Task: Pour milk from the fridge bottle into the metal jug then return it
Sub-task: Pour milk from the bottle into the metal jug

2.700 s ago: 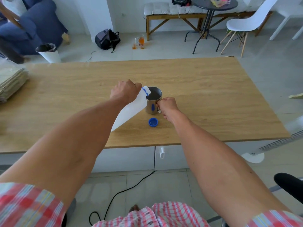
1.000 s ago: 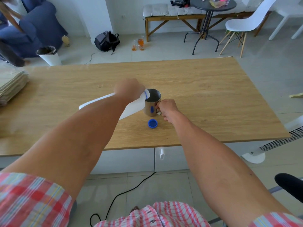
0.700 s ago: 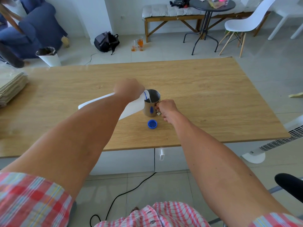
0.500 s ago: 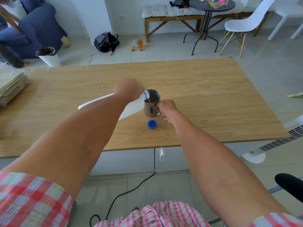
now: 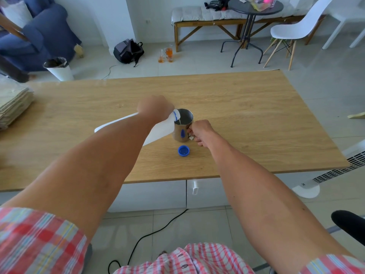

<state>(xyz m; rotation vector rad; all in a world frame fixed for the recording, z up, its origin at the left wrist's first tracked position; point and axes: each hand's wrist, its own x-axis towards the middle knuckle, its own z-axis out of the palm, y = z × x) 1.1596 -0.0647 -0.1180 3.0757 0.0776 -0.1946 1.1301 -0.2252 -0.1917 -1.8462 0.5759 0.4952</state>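
My left hand (image 5: 155, 109) grips a white plastic milk bottle (image 5: 161, 129) near its blue-ringed neck. The bottle is tipped nearly level, mouth over the rim of the metal jug (image 5: 183, 125). A thin white stream of milk runs into the jug. The jug stands upright on the wooden table (image 5: 246, 115). My right hand (image 5: 199, 131) is closed on the jug's handle at its right side. The bottle's blue cap (image 5: 183, 150) lies on the table just in front of the jug. My left forearm hides much of the bottle's body.
A stack of folded beige cloth (image 5: 13, 103) sits at the table's left edge. A white tower fan (image 5: 335, 169) lies by the right front corner. A black cable (image 5: 150, 234) runs over the floor. Beyond the table stand a bin (image 5: 59, 69), backpack (image 5: 128, 51) and chairs.
The bottle has been tipped from a steep slant to nearly level, its base swinging up and left. Milk now flows into the jug. My right hand has stayed on the handle.
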